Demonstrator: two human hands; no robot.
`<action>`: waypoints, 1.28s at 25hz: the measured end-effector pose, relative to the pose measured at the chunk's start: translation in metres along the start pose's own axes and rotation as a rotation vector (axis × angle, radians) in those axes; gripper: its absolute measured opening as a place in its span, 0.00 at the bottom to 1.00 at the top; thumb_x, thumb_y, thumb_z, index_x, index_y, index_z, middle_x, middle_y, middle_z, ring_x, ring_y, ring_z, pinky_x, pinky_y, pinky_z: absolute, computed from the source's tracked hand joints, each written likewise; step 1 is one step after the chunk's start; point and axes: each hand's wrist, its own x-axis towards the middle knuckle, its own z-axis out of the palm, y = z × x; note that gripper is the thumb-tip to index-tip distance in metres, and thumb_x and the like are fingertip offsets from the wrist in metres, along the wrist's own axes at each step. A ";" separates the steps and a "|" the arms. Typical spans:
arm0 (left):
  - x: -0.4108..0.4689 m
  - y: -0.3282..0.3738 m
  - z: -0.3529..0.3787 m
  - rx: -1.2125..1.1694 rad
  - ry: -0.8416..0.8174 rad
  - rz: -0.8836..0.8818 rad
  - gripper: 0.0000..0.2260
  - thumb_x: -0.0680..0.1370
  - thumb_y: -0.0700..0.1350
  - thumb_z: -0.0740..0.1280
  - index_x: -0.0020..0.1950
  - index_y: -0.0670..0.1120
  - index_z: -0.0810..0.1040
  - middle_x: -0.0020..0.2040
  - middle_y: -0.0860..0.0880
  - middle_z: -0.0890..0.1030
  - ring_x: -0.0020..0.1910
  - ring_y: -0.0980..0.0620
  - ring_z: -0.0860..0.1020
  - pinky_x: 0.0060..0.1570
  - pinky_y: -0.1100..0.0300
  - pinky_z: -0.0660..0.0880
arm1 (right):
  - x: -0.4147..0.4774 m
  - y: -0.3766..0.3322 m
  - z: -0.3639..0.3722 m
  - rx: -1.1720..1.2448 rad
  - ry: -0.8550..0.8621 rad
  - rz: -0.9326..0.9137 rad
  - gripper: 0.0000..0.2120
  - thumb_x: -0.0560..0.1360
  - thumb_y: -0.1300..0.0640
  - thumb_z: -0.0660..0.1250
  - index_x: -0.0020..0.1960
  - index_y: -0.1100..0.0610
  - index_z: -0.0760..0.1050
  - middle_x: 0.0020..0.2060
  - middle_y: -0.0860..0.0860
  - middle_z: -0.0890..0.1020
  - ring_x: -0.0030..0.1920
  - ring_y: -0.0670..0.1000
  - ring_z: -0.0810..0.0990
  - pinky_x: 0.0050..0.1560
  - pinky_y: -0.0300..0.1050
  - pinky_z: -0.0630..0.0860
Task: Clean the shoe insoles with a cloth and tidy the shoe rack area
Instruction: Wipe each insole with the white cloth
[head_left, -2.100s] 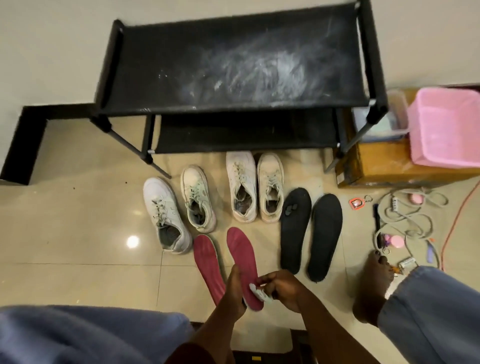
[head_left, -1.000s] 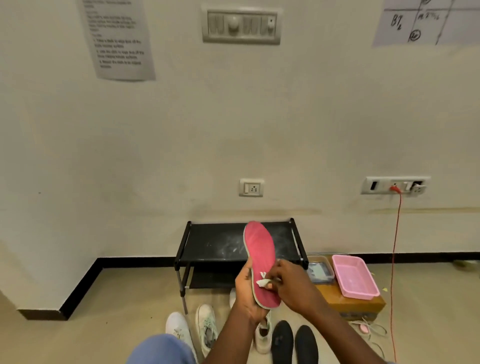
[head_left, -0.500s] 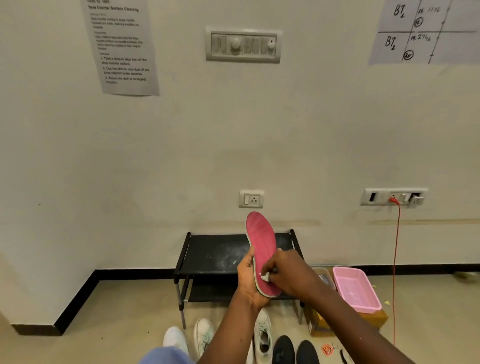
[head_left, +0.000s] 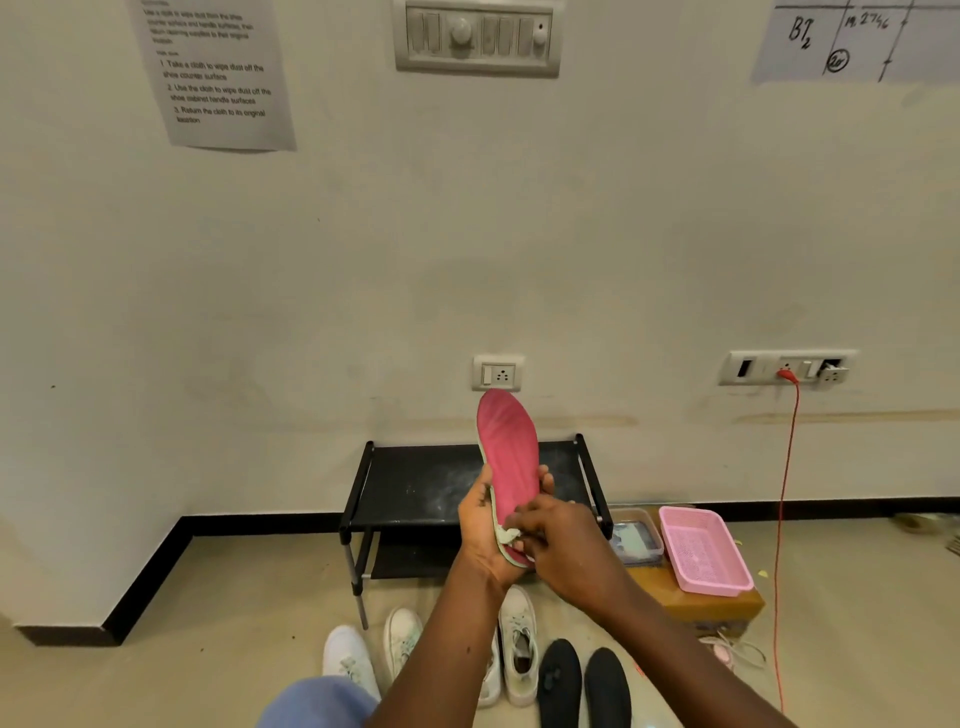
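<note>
The pink insole (head_left: 508, 457) is held upright in front of the black shoe rack (head_left: 415, 486) by the left hand (head_left: 480, 530), while a small cloth (head_left: 506, 535) is pinched against its lower end by the right hand (head_left: 563, 545).

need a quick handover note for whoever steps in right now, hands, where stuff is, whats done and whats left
Left hand: grips the pink insole upright by its heel end.
Right hand: pinches a small cloth against the insole's lower part, mid-wipe.
On the floor: white shoes in a row, two black insoles beside them. The second pink insole is not in view.
Shoe rack: top shelf shows pale dust smears.
Done: cannot tell beyond this wipe in progress.
Left: finish this insole, check the others, wipe the rack, tidy the shoes.
</note>
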 end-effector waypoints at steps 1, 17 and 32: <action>0.000 -0.001 -0.003 -0.013 0.004 0.002 0.27 0.79 0.59 0.55 0.56 0.36 0.76 0.45 0.41 0.79 0.40 0.44 0.82 0.42 0.50 0.81 | -0.005 0.002 0.001 -0.006 -0.018 -0.027 0.13 0.76 0.65 0.63 0.58 0.56 0.79 0.57 0.50 0.79 0.58 0.45 0.75 0.60 0.25 0.60; 0.000 -0.002 -0.018 0.032 0.060 0.041 0.25 0.77 0.58 0.58 0.59 0.37 0.75 0.47 0.41 0.79 0.45 0.45 0.80 0.53 0.53 0.76 | 0.008 0.001 0.014 -0.005 0.050 -0.073 0.11 0.74 0.67 0.63 0.53 0.60 0.81 0.52 0.54 0.81 0.53 0.51 0.78 0.59 0.28 0.63; -0.011 -0.001 -0.007 0.099 0.059 0.112 0.20 0.78 0.54 0.57 0.52 0.41 0.82 0.48 0.40 0.81 0.45 0.42 0.82 0.45 0.50 0.80 | 0.039 0.000 0.009 -0.086 0.135 -0.016 0.11 0.77 0.62 0.61 0.54 0.61 0.80 0.50 0.57 0.79 0.48 0.54 0.78 0.47 0.39 0.70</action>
